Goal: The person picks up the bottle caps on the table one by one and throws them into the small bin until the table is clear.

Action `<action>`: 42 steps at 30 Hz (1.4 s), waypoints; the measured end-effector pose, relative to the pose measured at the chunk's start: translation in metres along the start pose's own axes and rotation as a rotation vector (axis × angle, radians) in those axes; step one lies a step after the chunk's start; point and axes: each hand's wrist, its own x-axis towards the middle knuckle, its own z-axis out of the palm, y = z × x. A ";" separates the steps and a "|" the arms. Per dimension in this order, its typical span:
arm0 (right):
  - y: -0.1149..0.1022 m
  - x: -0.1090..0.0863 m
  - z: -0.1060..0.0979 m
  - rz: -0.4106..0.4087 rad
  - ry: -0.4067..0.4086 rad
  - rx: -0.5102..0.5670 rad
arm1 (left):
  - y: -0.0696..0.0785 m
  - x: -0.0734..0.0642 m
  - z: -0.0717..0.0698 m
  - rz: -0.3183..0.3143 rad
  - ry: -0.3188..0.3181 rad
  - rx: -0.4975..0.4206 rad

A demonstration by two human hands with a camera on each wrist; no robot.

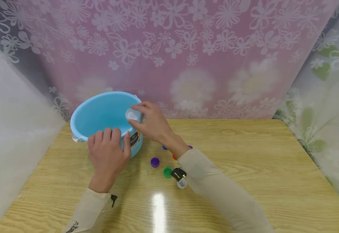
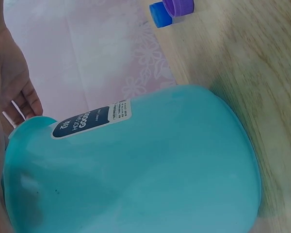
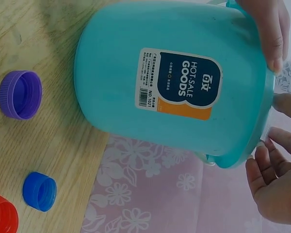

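A light blue bucket (image 1: 99,113) with a dark label (image 3: 189,80) stands on the table at the left, its mouth facing up. My left hand (image 1: 108,157) grips the near part of its rim, fingers over the edge. Between thumb and fingers, my right hand (image 1: 154,124) pinches a whitish, translucent bottle cap (image 1: 132,114) at the right side of the rim, overlapping the mouth in the head view. From the right wrist, only a sliver of this cap shows behind the rim. The bucket's bottom is hidden inside.
Loose bottle caps lie right of the bucket on the wooden table (image 1: 245,168): purple (image 1: 155,162), green (image 1: 167,172), blue (image 3: 39,191) and red (image 3: 2,213), some partly behind my right forearm. A pink flowered curtain (image 1: 172,64) hangs along the table's back edge.
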 end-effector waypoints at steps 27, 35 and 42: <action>-0.007 0.001 0.004 0.094 -0.005 -0.010 | -0.001 0.000 0.001 0.002 0.024 -0.006; -0.004 0.000 0.004 0.128 -0.006 0.056 | 0.000 0.001 0.001 0.010 0.022 -0.009; 0.001 -0.006 0.002 0.098 0.029 0.100 | 0.000 0.000 0.000 0.013 0.020 -0.008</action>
